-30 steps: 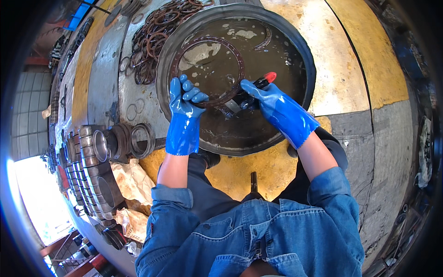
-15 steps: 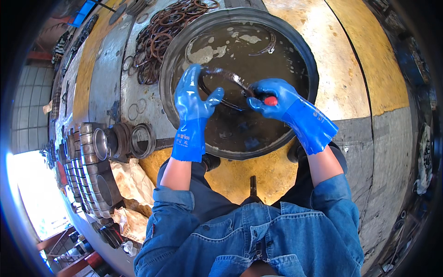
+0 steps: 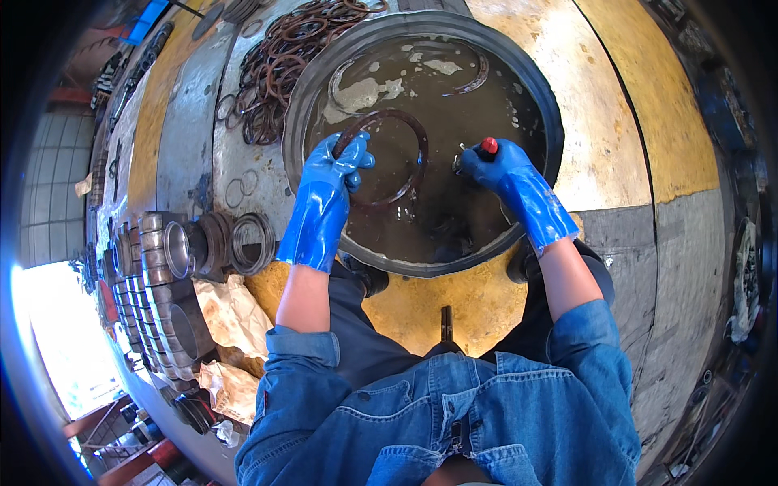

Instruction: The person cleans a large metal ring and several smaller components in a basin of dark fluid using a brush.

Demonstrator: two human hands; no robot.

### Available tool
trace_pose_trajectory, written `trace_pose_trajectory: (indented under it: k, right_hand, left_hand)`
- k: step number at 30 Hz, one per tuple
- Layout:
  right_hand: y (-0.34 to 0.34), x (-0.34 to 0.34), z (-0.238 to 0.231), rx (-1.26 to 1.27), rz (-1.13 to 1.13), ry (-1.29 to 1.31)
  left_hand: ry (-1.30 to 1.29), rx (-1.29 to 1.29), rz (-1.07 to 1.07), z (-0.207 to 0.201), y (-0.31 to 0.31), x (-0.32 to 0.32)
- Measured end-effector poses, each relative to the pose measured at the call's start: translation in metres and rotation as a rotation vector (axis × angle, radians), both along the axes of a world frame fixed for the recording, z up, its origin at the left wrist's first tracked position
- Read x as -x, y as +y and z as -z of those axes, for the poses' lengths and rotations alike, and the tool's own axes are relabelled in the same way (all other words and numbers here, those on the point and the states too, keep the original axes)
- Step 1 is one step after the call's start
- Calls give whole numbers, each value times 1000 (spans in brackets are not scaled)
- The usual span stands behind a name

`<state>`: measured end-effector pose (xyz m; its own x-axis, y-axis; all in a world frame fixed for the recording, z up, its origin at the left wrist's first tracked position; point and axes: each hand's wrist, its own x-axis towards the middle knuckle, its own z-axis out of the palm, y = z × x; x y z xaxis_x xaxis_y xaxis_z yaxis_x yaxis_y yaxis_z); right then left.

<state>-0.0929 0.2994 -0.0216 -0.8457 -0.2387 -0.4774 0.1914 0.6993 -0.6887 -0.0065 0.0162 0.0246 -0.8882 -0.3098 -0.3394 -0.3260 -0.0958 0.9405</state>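
Both of my hands wear long blue rubber gloves. In my left hand (image 3: 334, 166) is a wet reddish-brown ring (image 3: 424, 151), gripped at its left side and tilted over the tub. My right hand (image 3: 498, 166) is closed round a red-handled tool (image 3: 489, 146); a bit of metal shows by the fingertips, but its working end is too small to make out. Beneath both hands stands a wide dark round tub (image 3: 554, 121) of murky liquid with patches of foam. Another ring (image 3: 478, 79) lies partly under the liquid at the tub's far side.
A heap of brown rings (image 3: 284, 69) lies left of the tub on metal plates. Nearer on the left are thin loose rings (image 3: 235, 193), a stack of metal rings (image 3: 253, 243), metal cylinders (image 3: 154, 275) and crumpled brown paper (image 3: 235, 316). My legs straddle the tub's near edge.
My hands have moved apart, the right one away from the ring with the red-handled tool. My left hand has closed on the ring, which now faces up more fully.
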Motion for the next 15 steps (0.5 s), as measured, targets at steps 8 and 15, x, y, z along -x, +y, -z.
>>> trace_pose_trajectory:
  k: [8, 15]
  right_hand:
    - [-45, -30, -20, 499, -267, 863]
    - [-52, -32, 11, 309, 30, 299]
  left_hand:
    - [-8, -25, -25, 2, 13, -2]
    - [-22, -13, -36, 7, 16, -1]
